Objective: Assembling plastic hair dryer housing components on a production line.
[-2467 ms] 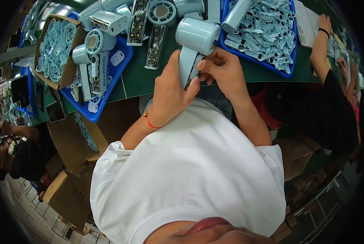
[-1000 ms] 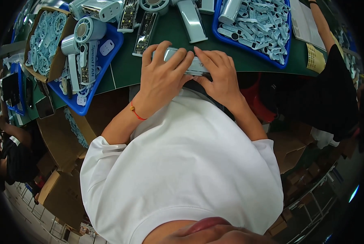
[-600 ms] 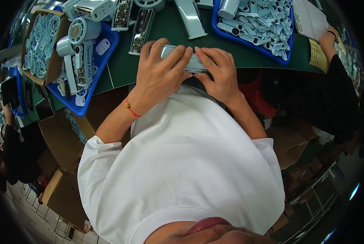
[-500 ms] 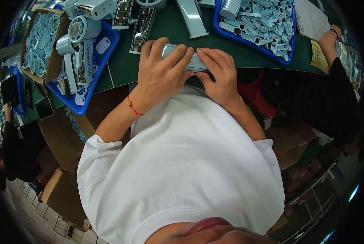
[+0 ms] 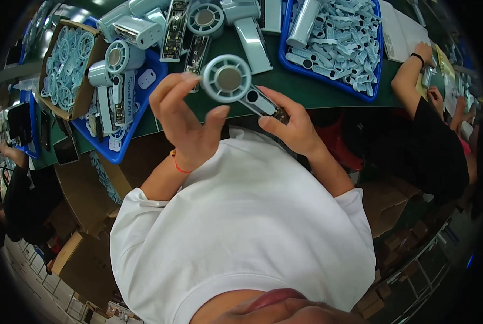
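Note:
A light-blue handheld fan (image 5: 228,79) is held above the table's near edge by my right hand (image 5: 293,121), whose fingers and thumb wrap its handle. The fan's round grille faces up, and its handle shows a dark open strip with a circuit board. My left hand (image 5: 186,116) is beside the fan head, fingers raised and thumb apart, with nothing in it. Just beyond the fan, another handle with an exposed circuit board (image 5: 198,52) lies on the green table (image 5: 257,100).
At left stand a cardboard box of light-blue rings (image 5: 90,100) and a blue tray (image 5: 117,154) of fan parts. A blue tray (image 5: 367,98) with many small light-blue strips is at right. More fans (image 5: 206,19) lie at the back. A co-worker's arm (image 5: 406,86) reaches in at right.
The fan has turned so that its grille and open handle now face up. My left hand has let go and moved left; my right hand keeps hold.

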The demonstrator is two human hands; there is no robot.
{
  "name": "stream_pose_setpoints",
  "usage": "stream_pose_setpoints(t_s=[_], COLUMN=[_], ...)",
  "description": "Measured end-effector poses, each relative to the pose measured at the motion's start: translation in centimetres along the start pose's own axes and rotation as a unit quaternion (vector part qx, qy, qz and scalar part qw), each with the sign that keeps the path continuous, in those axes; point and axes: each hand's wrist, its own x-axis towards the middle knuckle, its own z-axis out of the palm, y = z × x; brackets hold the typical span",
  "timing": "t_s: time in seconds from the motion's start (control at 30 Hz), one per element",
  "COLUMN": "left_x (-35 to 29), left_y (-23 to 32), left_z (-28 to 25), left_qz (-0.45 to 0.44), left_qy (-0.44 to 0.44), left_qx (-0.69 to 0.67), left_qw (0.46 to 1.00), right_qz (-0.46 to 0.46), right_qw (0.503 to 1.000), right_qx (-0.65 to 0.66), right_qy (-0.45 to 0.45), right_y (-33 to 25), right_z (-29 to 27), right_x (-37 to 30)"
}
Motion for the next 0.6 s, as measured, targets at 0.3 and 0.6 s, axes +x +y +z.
stream_pose_setpoints(t_s=[0.3,0.6], left_x=[8.1,32.1], left_y=[3.3,-27.0], left_z=[1.7,-2.1], left_qz=[-0.384,-0.317], left_qy=[-0.129,-0.254], left_qx=[-0.208,0.375], left_qw=[0.89,0.833], right_qz=[-0.232,-0.161], right_qw=[0.954,0.91], right_qx=[-0.189,-0.264], right_qy=[0.026,0.276], right_y=[-7.1,-5.4], right_z=[0.2,-9.4], right_x=[3.1,2.7])
